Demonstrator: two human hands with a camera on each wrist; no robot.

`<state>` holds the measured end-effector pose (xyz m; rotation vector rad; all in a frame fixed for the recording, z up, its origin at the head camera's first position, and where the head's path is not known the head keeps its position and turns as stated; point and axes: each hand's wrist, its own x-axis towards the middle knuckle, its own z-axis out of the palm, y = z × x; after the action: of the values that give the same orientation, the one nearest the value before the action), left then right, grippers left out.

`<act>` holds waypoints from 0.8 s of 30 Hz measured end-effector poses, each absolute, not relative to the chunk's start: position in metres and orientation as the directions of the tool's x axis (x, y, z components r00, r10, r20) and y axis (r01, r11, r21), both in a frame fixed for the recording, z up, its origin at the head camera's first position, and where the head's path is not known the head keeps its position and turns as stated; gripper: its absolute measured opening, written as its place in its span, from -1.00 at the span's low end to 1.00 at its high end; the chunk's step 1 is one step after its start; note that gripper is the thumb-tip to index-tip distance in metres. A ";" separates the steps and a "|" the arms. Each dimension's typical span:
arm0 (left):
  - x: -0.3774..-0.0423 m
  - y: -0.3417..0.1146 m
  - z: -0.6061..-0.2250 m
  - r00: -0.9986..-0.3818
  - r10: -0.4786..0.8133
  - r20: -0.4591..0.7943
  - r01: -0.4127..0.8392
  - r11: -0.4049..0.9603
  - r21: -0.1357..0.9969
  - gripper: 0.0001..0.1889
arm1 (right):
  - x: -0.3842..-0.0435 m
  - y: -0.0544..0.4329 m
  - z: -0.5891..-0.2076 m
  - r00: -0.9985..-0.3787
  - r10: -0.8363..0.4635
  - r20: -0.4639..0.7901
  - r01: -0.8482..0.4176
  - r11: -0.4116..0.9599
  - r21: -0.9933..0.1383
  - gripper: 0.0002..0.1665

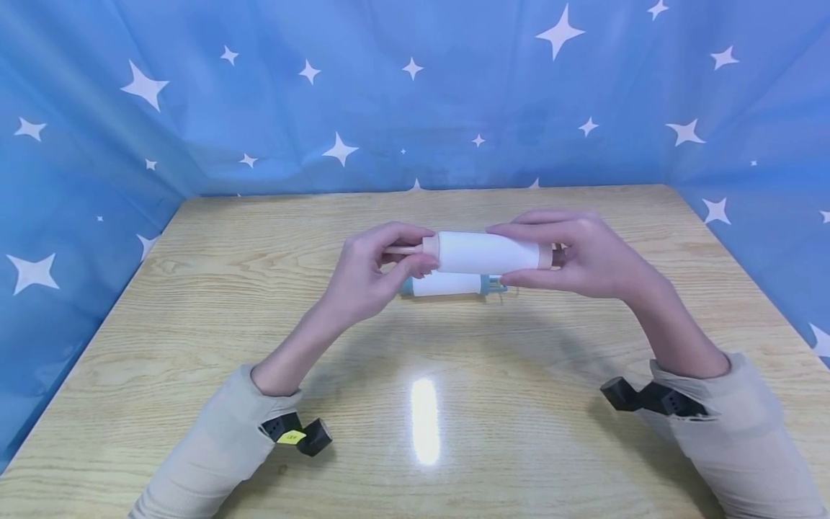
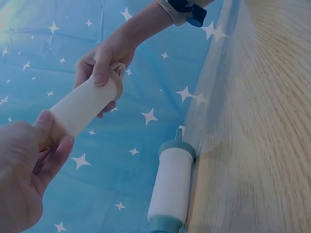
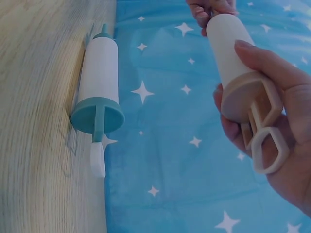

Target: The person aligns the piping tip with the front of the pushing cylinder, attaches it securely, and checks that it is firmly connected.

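A white toy syringe with beige ends is held level above the table between both hands. My left hand pinches its narrow-tipped end. Around the other end, my right hand grips the barrel, thumb on one side and fingers on the other. In the right wrist view a beige flange and a pale ring handle show at that end. Just behind and below, a second white toy syringe with teal ends lies on the table, partly covered by the held one in the head view.
The wood-grain table carries a bright light reflection near its middle. A blue curtain with white stars hangs along the back and both sides. Black wrist cameras are strapped over the sleeves.
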<state>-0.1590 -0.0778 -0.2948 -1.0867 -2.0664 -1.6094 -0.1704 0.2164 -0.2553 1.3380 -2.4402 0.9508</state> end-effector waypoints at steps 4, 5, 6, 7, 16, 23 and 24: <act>-0.159 -0.077 -0.295 -0.616 0.370 0.695 0.771 0.099 0.630 -0.73 | -0.171 0.217 -0.256 -0.550 -0.697 0.460 -0.822 0.353 -0.447 -0.29; -0.159 -0.077 -0.295 -0.603 0.368 0.707 0.783 0.103 0.614 -0.73 | -0.171 0.218 -0.256 -0.547 -0.699 0.461 -0.824 0.350 -0.446 -0.29; -0.159 -0.077 -0.295 -0.592 0.366 0.718 0.793 0.107 0.600 -0.73 | -0.171 0.218 -0.256 -0.546 -0.700 0.461 -0.824 0.348 -0.446 -0.29; -0.159 -0.077 -0.296 -0.583 0.364 0.727 0.801 0.109 0.588 -0.72 | -0.171 0.219 -0.257 -0.546 -0.701 0.460 -0.824 0.347 -0.449 -0.28; -0.159 -0.078 -0.293 -0.602 0.384 0.700 0.789 0.147 0.597 -0.68 | -0.172 0.221 -0.257 -0.542 -0.697 0.469 -0.829 0.353 -0.434 -0.29; -0.157 -0.079 -0.291 -0.657 0.408 0.634 0.738 0.171 0.653 -0.60 | -0.171 0.218 -0.256 -0.542 -0.696 0.470 -0.832 0.370 -0.412 -0.30; -0.157 -0.079 -0.291 -0.652 0.407 0.639 0.743 0.175 0.646 -0.61 | -0.171 0.218 -0.256 -0.542 -0.696 0.471 -0.833 0.369 -0.413 -0.30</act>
<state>-0.1572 -0.0794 -0.2906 -1.0944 -2.1364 -1.4687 -0.1708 0.2177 -0.2564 1.3701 -2.4121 0.9221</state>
